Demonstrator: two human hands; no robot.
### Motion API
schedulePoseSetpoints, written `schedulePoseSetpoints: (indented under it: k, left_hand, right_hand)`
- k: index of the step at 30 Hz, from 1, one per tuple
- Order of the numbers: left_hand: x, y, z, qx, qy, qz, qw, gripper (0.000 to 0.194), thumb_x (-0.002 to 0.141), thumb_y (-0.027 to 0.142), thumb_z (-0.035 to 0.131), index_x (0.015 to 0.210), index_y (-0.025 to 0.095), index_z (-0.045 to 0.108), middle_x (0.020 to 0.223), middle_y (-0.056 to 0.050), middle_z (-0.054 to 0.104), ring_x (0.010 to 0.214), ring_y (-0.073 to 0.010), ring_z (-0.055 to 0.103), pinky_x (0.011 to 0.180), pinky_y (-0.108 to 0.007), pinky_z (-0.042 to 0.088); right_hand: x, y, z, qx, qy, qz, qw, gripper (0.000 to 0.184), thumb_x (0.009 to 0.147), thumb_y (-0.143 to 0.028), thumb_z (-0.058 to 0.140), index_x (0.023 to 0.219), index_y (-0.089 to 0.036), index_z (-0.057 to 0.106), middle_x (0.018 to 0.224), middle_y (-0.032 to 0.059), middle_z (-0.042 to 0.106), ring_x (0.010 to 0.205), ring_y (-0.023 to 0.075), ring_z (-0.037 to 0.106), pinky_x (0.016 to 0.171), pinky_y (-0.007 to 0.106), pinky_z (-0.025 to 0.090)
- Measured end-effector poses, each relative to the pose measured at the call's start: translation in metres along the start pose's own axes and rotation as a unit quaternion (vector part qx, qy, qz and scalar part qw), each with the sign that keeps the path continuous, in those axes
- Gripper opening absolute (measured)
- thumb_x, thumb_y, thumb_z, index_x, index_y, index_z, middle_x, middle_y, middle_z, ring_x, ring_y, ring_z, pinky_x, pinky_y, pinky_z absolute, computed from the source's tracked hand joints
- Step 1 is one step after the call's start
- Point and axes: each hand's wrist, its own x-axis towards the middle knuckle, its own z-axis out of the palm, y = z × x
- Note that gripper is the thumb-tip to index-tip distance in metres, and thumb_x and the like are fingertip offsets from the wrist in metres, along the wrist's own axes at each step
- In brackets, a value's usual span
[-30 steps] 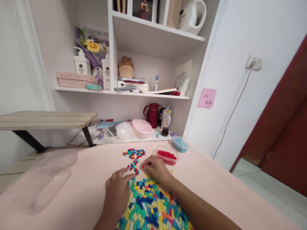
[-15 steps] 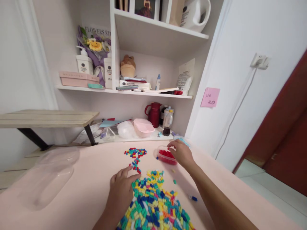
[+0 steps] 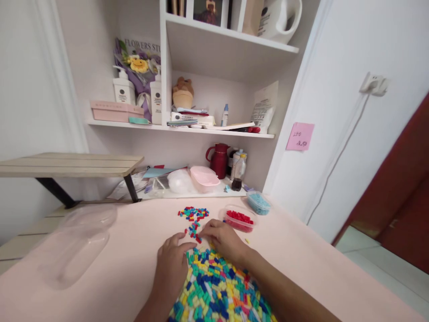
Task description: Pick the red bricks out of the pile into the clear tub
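Observation:
My left hand (image 3: 174, 261) rests at the left edge of a large pile of small coloured plastic blocks (image 3: 214, 286), thumb and fingers apart, with nothing held. Fingers pinched together, my right hand (image 3: 224, 239) is at the top of that pile, its tips beside a small cluster of mixed blocks (image 3: 193, 230). Whatever those tips hold is hidden. Farther back lies another loose group of mixed blocks (image 3: 193, 213). Behind my right hand stands a clear tub (image 3: 246, 228) filled with red blocks.
A tub of light blue pieces (image 3: 258, 205) stands at the table's back right corner. Clear empty plastic containers (image 3: 78, 250) lie on the left of the pink tabletop (image 3: 134, 241). Behind it, a shelf holds a pink box (image 3: 205, 178), a dark red jug (image 3: 219, 161) and a bottle (image 3: 238, 174).
My right hand has moved left and nearer, from the tub of red blocks to the small cluster. My left hand stays at the pile's edge. The view has shifted slightly.

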Motion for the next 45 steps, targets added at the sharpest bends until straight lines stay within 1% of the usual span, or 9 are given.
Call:
schedulePoseSetpoints:
  k: [5, 8, 11, 17, 24, 29, 35, 40, 45]
  left_hand:
    - [-0.002, 0.005, -0.004, 0.021, -0.024, 0.001, 1.000, 0.059, 0.078, -0.003, 0.040, 0.107, 0.037, 0.074, 0.128, -0.003, 0.063, 0.124, -0.0212, 0.050, 0.106, -0.042, 0.035]
    - [-0.003, 0.007, -0.005, 0.032, -0.030, 0.004, 0.999, 0.060, 0.078, -0.002, 0.041, 0.111, 0.037, 0.072, 0.130, -0.003, 0.062, 0.126, -0.0212, 0.049, 0.106, -0.042, 0.034]
    - [-0.003, 0.007, -0.005, 0.037, -0.031, 0.005, 0.999, 0.060, 0.076, -0.002, 0.042, 0.111, 0.036, 0.072, 0.131, -0.004, 0.062, 0.126, -0.0221, 0.049, 0.106, -0.043, 0.034]
    - [0.002, 0.000, -0.002, -0.013, 0.010, -0.009, 1.000, 0.055, 0.074, -0.004, 0.039, 0.099, 0.028, 0.077, 0.120, -0.006, 0.067, 0.117, -0.0205, 0.057, 0.104, -0.040, 0.040]
    - [0.005, -0.011, -0.002, -0.093, 0.075, -0.032, 0.992, 0.045, 0.076, 0.003, 0.036, 0.082, 0.021, 0.077, 0.106, -0.006, 0.071, 0.106, -0.0199, 0.063, 0.100, -0.037, 0.047]
    - [0.006, -0.010, -0.003, -0.116, 0.082, -0.042, 0.989, 0.043, 0.075, 0.006, 0.037, 0.077, 0.022, 0.076, 0.103, -0.005, 0.072, 0.104, -0.0195, 0.064, 0.098, -0.035, 0.049]
    - [0.005, -0.009, -0.003, -0.137, 0.101, -0.046, 0.984, 0.040, 0.075, 0.009, 0.038, 0.077, 0.023, 0.076, 0.101, -0.005, 0.072, 0.101, -0.0191, 0.065, 0.096, -0.034, 0.050]
    - [0.005, -0.010, -0.002, -0.154, 0.112, -0.055, 0.980, 0.038, 0.074, 0.009, 0.039, 0.073, 0.024, 0.074, 0.100, -0.004, 0.072, 0.100, -0.0189, 0.066, 0.095, -0.033, 0.050]
    - [0.004, -0.010, -0.002, -0.166, 0.112, -0.061, 0.978, 0.038, 0.076, 0.011, 0.038, 0.075, 0.022, 0.074, 0.101, -0.005, 0.071, 0.101, -0.0194, 0.066, 0.095, -0.035, 0.050]
  right_hand:
    - [0.000, 0.003, -0.003, -0.033, -0.017, 0.036, 0.999, 0.032, 0.075, 0.002, 0.050, 0.084, -0.021, 0.072, 0.093, 0.0032, 0.068, 0.088, 0.0164, 0.064, 0.080, 0.026, 0.048]
    - [0.001, -0.002, -0.002, -0.036, 0.002, 0.047, 0.998, 0.031, 0.082, -0.003, 0.050, 0.094, -0.021, 0.072, 0.099, 0.0046, 0.068, 0.093, 0.0175, 0.063, 0.084, 0.027, 0.047]
    - [0.002, -0.008, 0.002, -0.024, 0.003, 0.049, 0.999, 0.025, 0.092, -0.018, 0.051, 0.107, -0.023, 0.070, 0.102, 0.0055, 0.069, 0.097, 0.0189, 0.062, 0.088, 0.030, 0.046]
    - [0.005, -0.008, 0.014, -0.075, -0.019, 0.081, 0.994, 0.026, 0.085, -0.034, 0.066, 0.110, -0.026, 0.069, 0.104, 0.0066, 0.066, 0.101, 0.0236, 0.058, 0.089, 0.034, 0.042]
    - [0.007, -0.005, 0.018, -0.040, 0.008, 0.119, 0.992, 0.015, 0.081, -0.021, 0.066, 0.094, -0.026, 0.073, 0.097, 0.0039, 0.069, 0.097, 0.0217, 0.059, 0.088, 0.032, 0.042]
    - [0.007, -0.005, 0.018, -0.024, 0.031, 0.122, 0.992, 0.017, 0.080, -0.014, 0.063, 0.086, -0.025, 0.074, 0.093, 0.0028, 0.071, 0.096, 0.0208, 0.061, 0.088, 0.031, 0.043]
    - [0.006, -0.002, 0.019, -0.030, 0.053, 0.125, 0.990, 0.023, 0.081, -0.014, 0.060, 0.096, -0.024, 0.075, 0.097, 0.0053, 0.072, 0.096, 0.0207, 0.063, 0.087, 0.031, 0.046]
    - [0.005, -0.001, 0.019, -0.039, 0.049, 0.121, 0.991, 0.020, 0.081, -0.012, 0.060, 0.084, -0.024, 0.075, 0.091, 0.0036, 0.072, 0.092, 0.0197, 0.063, 0.087, 0.030, 0.046]
    - [0.005, -0.003, 0.017, -0.028, 0.057, 0.128, 0.990, 0.019, 0.079, -0.010, 0.060, 0.081, -0.023, 0.074, 0.091, 0.0037, 0.072, 0.091, 0.0196, 0.063, 0.085, 0.029, 0.046]
